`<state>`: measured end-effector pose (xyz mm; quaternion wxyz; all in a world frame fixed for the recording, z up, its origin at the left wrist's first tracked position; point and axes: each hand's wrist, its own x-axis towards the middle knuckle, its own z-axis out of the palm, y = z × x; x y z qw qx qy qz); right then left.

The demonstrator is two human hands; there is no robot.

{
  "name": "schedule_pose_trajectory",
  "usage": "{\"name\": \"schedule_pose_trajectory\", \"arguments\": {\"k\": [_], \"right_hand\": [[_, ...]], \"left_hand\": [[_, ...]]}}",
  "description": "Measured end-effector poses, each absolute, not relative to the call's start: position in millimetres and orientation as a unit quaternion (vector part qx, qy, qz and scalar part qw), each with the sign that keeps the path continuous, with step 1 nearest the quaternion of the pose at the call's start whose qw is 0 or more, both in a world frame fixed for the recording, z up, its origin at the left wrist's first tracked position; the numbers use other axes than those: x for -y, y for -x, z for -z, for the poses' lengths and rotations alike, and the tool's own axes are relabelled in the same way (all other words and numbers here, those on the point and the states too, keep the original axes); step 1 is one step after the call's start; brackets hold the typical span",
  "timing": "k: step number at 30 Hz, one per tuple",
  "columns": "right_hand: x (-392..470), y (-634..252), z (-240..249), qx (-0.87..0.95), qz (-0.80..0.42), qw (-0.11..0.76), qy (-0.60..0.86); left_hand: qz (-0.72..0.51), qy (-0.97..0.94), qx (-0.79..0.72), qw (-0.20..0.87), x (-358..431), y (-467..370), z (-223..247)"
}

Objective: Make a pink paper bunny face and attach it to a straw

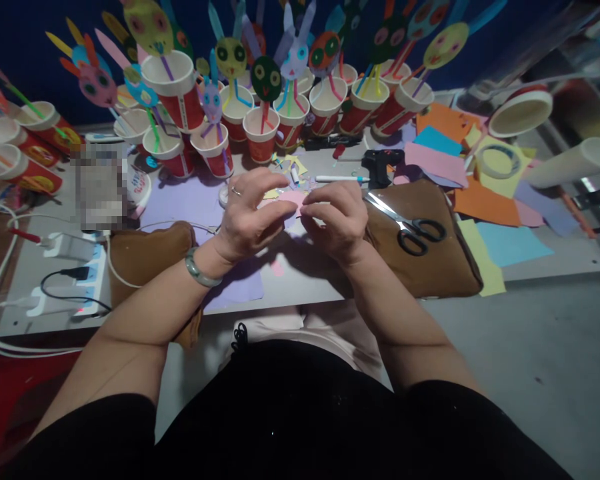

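Above the middle of the table, a small pink paper piece (291, 198) sits between my two hands. My left hand (253, 217) pinches it with thumb and fingers, and my right hand (337, 217) has its fingertips closed at the paper's right edge. My fingers cover part of its outline. Just beyond my hands lie paper scraps (290, 163) and a white pen (337, 179). Black-handled scissors (414, 230) rest on a brown padded pouch (425, 277) right of my right hand. Purple paper (243, 283) lies beneath my left forearm.
Several red paper cups (261, 137) with paper animal heads on straws line the back. A black glue gun (379, 165), coloured paper sheets (513, 241) and a tape roll (500, 163) lie to the right. A power strip (94, 273) with cables sits at left.
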<state>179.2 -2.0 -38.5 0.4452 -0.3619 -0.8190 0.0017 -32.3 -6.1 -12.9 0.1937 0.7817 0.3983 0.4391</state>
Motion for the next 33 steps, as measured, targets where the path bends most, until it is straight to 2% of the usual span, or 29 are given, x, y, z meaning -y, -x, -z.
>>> {"name": "schedule_pose_trajectory", "arguments": {"k": [5, 11, 20, 24, 33], "right_hand": [[1, -178, 39, 0.815, -0.015, 0.454, 0.359], [2, -179, 41, 0.817, 0.031, 0.463, 0.342], [3, -178, 40, 0.825, 0.097, 0.446, 0.335], [3, -178, 41, 0.827, 0.074, 0.418, 0.368], [1, -181, 46, 0.826, 0.010, 0.433, 0.361]], "left_hand": [[-0.420, -0.788, -0.410, 0.184, 9, 31, 14], [-0.431, -0.803, -0.389, 0.131, 11, 33, 22], [-0.488, -0.826, -0.280, -0.024, 4, 34, 32], [-0.465, -0.826, -0.317, 0.022, 6, 35, 31], [-0.443, -0.813, -0.365, 0.102, 5, 33, 23]]}}
